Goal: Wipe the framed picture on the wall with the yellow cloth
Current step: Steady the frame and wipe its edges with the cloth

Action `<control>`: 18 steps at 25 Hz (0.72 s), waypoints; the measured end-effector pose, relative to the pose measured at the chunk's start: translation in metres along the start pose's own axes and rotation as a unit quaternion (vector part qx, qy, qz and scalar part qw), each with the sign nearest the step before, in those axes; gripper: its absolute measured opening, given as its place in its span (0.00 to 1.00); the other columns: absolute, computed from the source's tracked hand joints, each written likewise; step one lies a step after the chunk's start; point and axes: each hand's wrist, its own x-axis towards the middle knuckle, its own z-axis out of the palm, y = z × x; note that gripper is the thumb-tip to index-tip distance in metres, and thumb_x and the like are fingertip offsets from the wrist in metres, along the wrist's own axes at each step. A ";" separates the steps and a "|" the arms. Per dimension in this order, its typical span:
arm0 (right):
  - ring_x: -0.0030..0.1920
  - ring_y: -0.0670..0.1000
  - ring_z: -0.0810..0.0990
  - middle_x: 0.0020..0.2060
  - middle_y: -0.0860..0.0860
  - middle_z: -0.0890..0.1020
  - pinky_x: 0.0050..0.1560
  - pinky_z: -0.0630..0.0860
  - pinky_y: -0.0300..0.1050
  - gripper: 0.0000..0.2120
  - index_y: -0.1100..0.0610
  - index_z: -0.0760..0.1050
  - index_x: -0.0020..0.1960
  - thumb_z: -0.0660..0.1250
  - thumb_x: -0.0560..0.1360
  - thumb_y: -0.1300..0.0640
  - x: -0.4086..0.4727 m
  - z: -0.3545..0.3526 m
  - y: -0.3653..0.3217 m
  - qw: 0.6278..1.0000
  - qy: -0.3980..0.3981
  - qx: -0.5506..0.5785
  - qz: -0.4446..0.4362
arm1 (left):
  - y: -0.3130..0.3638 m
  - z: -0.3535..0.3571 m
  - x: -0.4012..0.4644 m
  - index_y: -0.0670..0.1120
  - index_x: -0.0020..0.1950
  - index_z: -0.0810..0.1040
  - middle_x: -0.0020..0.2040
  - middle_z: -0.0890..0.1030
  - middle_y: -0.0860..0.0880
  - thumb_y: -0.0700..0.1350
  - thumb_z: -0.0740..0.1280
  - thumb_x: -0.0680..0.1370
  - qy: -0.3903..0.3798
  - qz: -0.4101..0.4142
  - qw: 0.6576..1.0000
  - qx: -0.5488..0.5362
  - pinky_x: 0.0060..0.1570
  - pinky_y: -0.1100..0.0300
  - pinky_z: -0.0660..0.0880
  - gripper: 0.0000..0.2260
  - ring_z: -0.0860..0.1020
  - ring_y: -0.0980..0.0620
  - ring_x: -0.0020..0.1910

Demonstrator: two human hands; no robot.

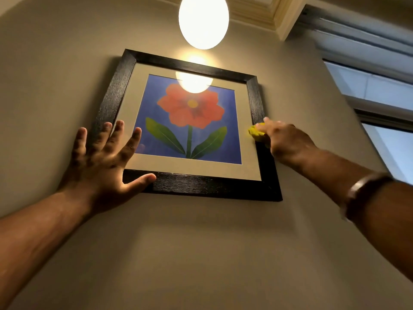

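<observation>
A framed picture [190,121] hangs on the beige wall: a black wooden frame, a cream mat, and a red flower with green leaves on blue. My left hand [105,157] lies flat with fingers spread over the frame's lower left corner, thumb along the bottom rail. My right hand [283,139] presses a bunched yellow cloth [256,132] against the right rail of the frame, about halfway up. Most of the cloth is hidden under that hand. The hand is slightly blurred.
A glowing egg-shaped ceiling lamp [203,20] hangs above the picture and reflects in its glass. A window with a raised blind [377,86] stands to the right. A dark bracelet [366,193] is on my right wrist. Bare wall lies below the frame.
</observation>
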 end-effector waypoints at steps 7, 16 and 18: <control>0.51 0.59 0.76 0.59 0.54 0.74 0.42 0.79 0.54 0.18 0.48 0.68 0.64 0.59 0.74 0.56 -0.121 0.023 -0.012 0.999 0.008 -0.012 -0.045 | -0.001 0.001 0.001 0.57 0.79 0.41 0.80 0.47 0.43 0.77 0.43 0.69 0.003 0.015 1.000 -0.012 0.75 0.36 0.40 0.43 0.47 0.43 0.79; 0.64 0.63 0.72 0.68 0.58 0.72 0.64 0.70 0.57 0.19 0.50 0.68 0.68 0.59 0.77 0.56 0.033 0.014 -0.008 0.990 0.057 0.105 0.077 | -0.001 0.002 0.003 0.59 0.78 0.38 0.81 0.47 0.43 0.78 0.42 0.68 -0.011 0.000 1.000 0.001 0.75 0.37 0.37 0.43 0.45 0.44 0.80; 0.67 0.62 0.71 0.70 0.55 0.70 0.65 0.70 0.55 0.21 0.46 0.67 0.67 0.60 0.75 0.52 -0.041 0.034 -0.011 0.987 0.088 0.128 0.045 | -0.002 0.004 0.002 0.59 0.78 0.38 0.81 0.48 0.44 0.78 0.42 0.68 -0.012 0.004 1.000 0.006 0.75 0.37 0.37 0.43 0.46 0.43 0.80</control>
